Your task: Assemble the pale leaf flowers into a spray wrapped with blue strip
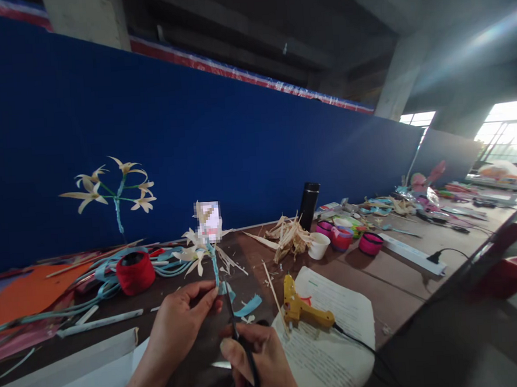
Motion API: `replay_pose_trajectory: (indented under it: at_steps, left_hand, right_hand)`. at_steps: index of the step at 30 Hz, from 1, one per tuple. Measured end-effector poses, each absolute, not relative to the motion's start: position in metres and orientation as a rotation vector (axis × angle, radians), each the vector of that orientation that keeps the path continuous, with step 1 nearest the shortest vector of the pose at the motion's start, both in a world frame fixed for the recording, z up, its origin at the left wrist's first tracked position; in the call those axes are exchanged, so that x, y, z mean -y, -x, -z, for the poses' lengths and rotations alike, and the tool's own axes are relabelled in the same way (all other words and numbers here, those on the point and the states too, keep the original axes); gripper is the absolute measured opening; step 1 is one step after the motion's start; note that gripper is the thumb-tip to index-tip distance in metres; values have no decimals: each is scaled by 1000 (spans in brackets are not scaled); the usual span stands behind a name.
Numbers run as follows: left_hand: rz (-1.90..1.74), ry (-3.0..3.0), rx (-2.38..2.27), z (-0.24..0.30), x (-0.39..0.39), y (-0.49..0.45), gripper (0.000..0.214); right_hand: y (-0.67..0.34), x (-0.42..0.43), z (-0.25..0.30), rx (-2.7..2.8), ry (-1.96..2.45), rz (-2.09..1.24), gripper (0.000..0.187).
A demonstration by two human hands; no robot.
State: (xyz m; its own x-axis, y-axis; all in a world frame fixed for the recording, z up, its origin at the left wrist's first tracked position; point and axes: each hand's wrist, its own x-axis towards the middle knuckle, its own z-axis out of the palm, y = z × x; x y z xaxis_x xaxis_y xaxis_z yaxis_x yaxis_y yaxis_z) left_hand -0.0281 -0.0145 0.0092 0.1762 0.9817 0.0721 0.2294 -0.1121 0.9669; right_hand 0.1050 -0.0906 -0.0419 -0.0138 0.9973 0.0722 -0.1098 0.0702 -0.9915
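My left hand [179, 324] pinches the lower end of a stem wrapped in light blue [215, 267]. Pale flowers [194, 253] with long petals fan out at its top, partly blurred out. My right hand [266, 356] has its fingers through the handles of black scissors [253, 366]. The blades point up beside the stem's base, at a small piece of blue paper [230, 291]; whether they are cutting it I cannot tell. A loose blue strip [250, 305] lies just right of the scissors.
A yellow glue gun [307, 310] and a thin stick [273, 292] rest on printed paper [350, 339]. Behind are dried husks [287, 238], a white cup [319, 246] and a black flask [309, 205]. At left stand a red roll [135, 274] and another flower stem [118, 214].
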Motion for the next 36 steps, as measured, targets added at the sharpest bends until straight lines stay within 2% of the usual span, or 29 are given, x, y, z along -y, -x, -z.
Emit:
replay_pose_trajectory:
  at_steps: [6,25,36]
  left_hand:
    - [-1029,-1502,-1169,-8,15,26,34]
    - [-1025,-1531,-1241,-17,20,25,31]
    - [-1026,-1624,-1210,-16,21,25,27]
  right_hand:
    - [-109,91,40,1186,973,-1256,44]
    - [-108,89,36,1263,1178,-1057,51]
    - [-113,87,23,1272,990,-1253,39]
